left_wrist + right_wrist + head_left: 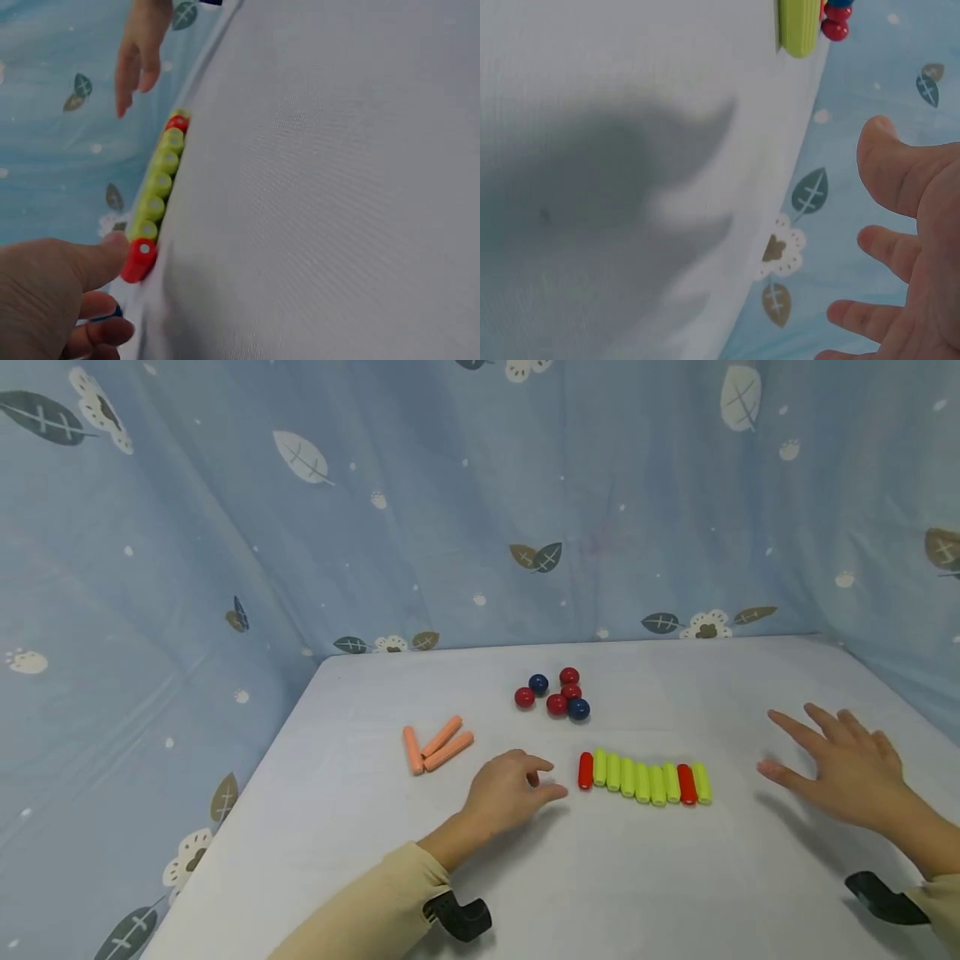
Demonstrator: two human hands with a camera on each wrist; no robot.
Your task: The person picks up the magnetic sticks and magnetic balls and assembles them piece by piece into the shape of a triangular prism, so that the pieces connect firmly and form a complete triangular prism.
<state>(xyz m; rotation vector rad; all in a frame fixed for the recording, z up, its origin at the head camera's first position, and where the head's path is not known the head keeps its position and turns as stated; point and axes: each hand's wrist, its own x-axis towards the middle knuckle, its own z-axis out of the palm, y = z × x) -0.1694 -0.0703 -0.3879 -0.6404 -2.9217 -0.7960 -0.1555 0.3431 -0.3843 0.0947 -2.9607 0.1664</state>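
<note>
A blue curtain (450, 485) printed with leaves, flowers and paw marks stands behind the work area and along its sides. In front of it lies a table (337, 827) with a white surface. Two beige sleeves (360, 910) enter from the near edge, one per arm. The right hand (847, 768) is released: fingers spread, raised above the surface, casting a shadow, well apart from the row. The left hand (510, 789) is also released: fingers loosely bent, thumb and index finger separated, nothing grasped, positioned just beside the left end of the row. The row of sticks (642, 782) lies between the hands, near the middle of the table. From left to right it consists of one red stick, six yellow-green sticks, one red stick and one yellow-green stick, placed side by side. A black fitting (457, 917) is located at each wrist. Three orange sticks (448, 752) lie together beyond the left hand, to its left. Six balls (557, 705), four red and two blue, form a loose cluster behind the row.
</note>
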